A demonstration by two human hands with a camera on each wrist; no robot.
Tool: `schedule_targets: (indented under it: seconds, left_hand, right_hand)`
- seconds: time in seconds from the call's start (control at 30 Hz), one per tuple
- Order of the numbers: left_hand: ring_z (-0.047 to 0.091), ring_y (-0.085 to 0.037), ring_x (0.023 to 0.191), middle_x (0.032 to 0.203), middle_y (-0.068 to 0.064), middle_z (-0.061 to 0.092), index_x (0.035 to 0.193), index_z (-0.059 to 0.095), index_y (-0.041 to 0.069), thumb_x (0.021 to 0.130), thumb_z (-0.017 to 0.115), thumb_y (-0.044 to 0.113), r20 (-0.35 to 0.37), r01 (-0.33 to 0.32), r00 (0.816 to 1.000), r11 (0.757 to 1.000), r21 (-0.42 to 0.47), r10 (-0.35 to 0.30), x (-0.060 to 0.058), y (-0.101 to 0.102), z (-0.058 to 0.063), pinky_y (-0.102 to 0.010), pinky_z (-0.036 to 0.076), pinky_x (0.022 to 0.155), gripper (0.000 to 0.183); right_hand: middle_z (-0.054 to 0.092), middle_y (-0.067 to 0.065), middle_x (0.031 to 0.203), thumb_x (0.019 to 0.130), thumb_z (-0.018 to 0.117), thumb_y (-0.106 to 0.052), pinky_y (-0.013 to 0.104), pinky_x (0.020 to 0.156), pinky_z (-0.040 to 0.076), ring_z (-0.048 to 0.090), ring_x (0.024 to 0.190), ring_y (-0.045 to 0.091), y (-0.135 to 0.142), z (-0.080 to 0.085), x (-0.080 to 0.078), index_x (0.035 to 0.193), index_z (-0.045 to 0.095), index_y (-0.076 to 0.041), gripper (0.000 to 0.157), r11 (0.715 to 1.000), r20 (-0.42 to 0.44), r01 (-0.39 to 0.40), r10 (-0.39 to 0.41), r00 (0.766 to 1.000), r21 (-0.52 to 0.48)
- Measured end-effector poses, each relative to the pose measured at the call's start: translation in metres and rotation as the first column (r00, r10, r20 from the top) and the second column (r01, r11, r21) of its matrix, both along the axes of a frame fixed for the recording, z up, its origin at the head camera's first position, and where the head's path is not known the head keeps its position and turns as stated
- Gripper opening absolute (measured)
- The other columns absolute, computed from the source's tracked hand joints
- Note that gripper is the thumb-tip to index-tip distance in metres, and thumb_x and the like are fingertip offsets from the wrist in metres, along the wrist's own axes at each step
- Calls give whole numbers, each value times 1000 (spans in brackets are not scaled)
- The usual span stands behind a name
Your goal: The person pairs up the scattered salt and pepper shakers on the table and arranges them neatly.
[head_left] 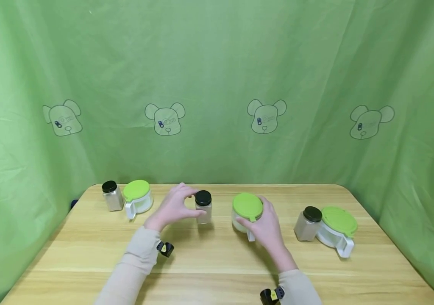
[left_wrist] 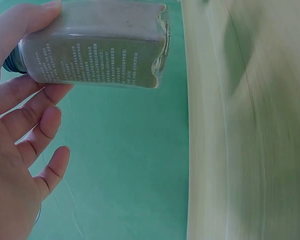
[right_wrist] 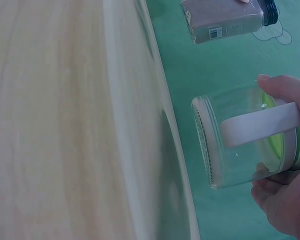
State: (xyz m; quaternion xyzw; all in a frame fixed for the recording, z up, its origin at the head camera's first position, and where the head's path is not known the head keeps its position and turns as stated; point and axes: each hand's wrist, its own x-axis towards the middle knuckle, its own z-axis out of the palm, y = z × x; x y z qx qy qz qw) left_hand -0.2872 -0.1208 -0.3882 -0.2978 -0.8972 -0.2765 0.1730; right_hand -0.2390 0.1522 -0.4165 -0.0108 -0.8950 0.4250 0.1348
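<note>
My left hand (head_left: 174,207) grips a square spice jar (head_left: 204,216) with a black lid, thumb on one side and fingers on the other. In the left wrist view, printed text lines this clear jar (left_wrist: 95,57), and green cloth shows between its base and the tabletop. Around a round glass seasoning jar (head_left: 246,206) with a green lid curls my right hand (head_left: 267,226), thumb and fingers near the lid. The right wrist view shows its white handle (right_wrist: 260,125) and a little white content at the bottom, with the base off the tabletop.
On the wooden table (head_left: 209,271), another black-lidded jar (head_left: 113,199) and green-lidded jar (head_left: 137,199) stand at the back left. A similar pair, a black-lidded jar (head_left: 307,226) and a green-lidded jar (head_left: 337,228), stands at the right. A green curtain (head_left: 217,63) encloses the table.
</note>
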Motion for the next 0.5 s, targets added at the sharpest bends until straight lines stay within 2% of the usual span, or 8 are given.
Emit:
schedule_targets:
  seconds: [0.27,0.5]
  left_hand:
    - [49,-7,95,108,4,64,113,61,14,61,72,57,-8,19,1000,1000,15,-19,-5,14,-2,-31,38,89,68]
    - [52,-13,103,112,0,64,113,61,12,61,72,56,23,33,999,999,29,-34,-7,25,-5,-38,29,105,69]
  right_hand:
    - [41,14,131,58,78,-49,53,96,36,44,118,32,12,-2,2,136,29,-9,100,999,1,32,-32,999,9]
    - [40,15,133,60,77,-49,55,97,35,42,120,34,21,-3,7,137,27,-8,101,999,19,44,-44,999,19]
